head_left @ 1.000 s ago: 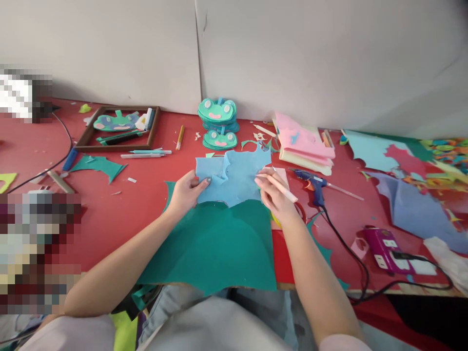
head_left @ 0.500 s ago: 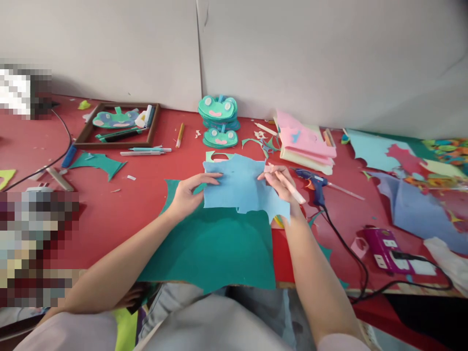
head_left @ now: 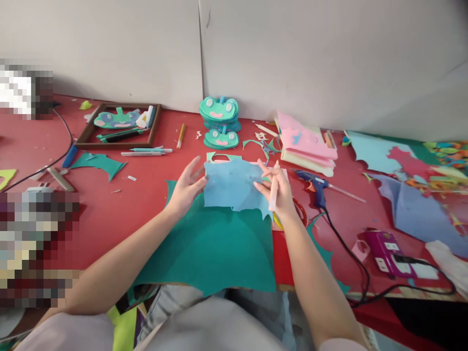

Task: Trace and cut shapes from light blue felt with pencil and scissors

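A light blue felt sheet point(head_left: 234, 187) with a ragged lower right edge lies over the top of a large dark green felt sheet point(head_left: 219, 253). At the blue sheet's left edge my left hand point(head_left: 187, 189) is open, fingers apart, its thumb at or very near the edge. A pale pink pen point(head_left: 273, 192) sits in my right hand point(head_left: 283, 195), pointing up from the palm. That hand's fingertips reach over the blue sheet's right side; whether they press on it I cannot tell. Behind the sheet, a light green cut-out scrap point(head_left: 211, 156) shows partly.
Stacked frog-face felt pieces point(head_left: 218, 111) stand near the wall. A brown frame point(head_left: 117, 145) with pens is at left. On the right are folded pink felt point(head_left: 303, 136), a blue glue gun point(head_left: 318, 185) and a purple power strip point(head_left: 385, 253) with a black cord.
My left hand has lifted its fingers off the blue felt and spread them. My right hand has shifted left, and the pen has turned more upright. The blue sheet now lies flatter.
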Demonstrator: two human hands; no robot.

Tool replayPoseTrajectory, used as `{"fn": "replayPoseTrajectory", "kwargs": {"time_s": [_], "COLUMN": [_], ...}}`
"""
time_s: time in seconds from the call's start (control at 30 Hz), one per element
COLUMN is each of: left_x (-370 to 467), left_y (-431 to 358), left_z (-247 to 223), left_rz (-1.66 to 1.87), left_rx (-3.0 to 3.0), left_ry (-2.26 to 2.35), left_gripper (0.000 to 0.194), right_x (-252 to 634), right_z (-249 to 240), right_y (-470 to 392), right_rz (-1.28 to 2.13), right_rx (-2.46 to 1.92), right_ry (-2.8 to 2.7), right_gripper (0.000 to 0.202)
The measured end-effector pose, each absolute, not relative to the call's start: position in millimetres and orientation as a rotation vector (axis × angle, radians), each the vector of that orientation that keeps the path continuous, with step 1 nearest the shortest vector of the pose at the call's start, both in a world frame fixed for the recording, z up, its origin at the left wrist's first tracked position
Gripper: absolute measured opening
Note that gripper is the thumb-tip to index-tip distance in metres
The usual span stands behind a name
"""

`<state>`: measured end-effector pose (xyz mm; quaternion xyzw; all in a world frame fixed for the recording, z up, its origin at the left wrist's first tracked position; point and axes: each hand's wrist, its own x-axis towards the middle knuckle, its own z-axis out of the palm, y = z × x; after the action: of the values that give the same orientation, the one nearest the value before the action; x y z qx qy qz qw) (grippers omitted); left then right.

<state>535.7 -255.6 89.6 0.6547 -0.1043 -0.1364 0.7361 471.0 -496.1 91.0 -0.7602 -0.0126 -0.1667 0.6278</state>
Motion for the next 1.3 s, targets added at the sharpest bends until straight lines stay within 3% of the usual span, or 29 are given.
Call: {"fn": "replayPoseTrajectory", "kwargs": {"time_s": [0.13,0.27,0.6,0.8,0.93,1.07,1.13,1.23,1.3], "left_x": [534.0,534.5,533.5,533.2,535.7,535.4,533.2,529.7,528.6], "left_y": [-257.9,-258.6,-256.8,-255.1,-254.3,-252.9,-253.3,-255.6,-257.4], "left_z": [85.7,83.1,86.8,85.7,84.5,84.9,84.8,83.0,81.7], "left_rz": [-0.449,-0.374,-0.322,-0.249,-0.136,0.246,0.381,0.271,0.138], "left_rx": [1.428,1.446,1.475,1.839,1.934,2.095,2.146,2.175,2.184], "left_ry": [-0.17,-0.203,-0.425,-0.526,-0.452,-0.562,-0.682,-0.88,-0.961], "left_gripper": [0.071,0.075,0.091,0.037,0.026,0.029,0.043,0.061,0.052], "right_x": [473.1,475.7,470.8,465.9,466.8,468.1,467.9,466.3,465.0], "right_z": [91.9,90.3,85.7,92.0,90.3,87.6,87.5,87.8,87.3], "right_y": [-493.8,-495.3,-485.7,-475.4,-472.8,-470.0,-468.7,-467.7,-467.7], "right_rz": [-0.479,-0.507,-0.519,-0.53,-0.513,-0.481,-0.455,-0.416,-0.367], "right_rx": [-1.709,-1.63,-1.943,-2.035,-1.987,-1.933,-1.938,-1.967,-1.978], "right_ry": [0.001,0.09,0.069,0.004,0.002,-0.013,-0.046,-0.112,-0.154], "right_gripper": [0.032,0.043,0.036,0.034,0.033,0.031,0.029,0.028,0.027]}}
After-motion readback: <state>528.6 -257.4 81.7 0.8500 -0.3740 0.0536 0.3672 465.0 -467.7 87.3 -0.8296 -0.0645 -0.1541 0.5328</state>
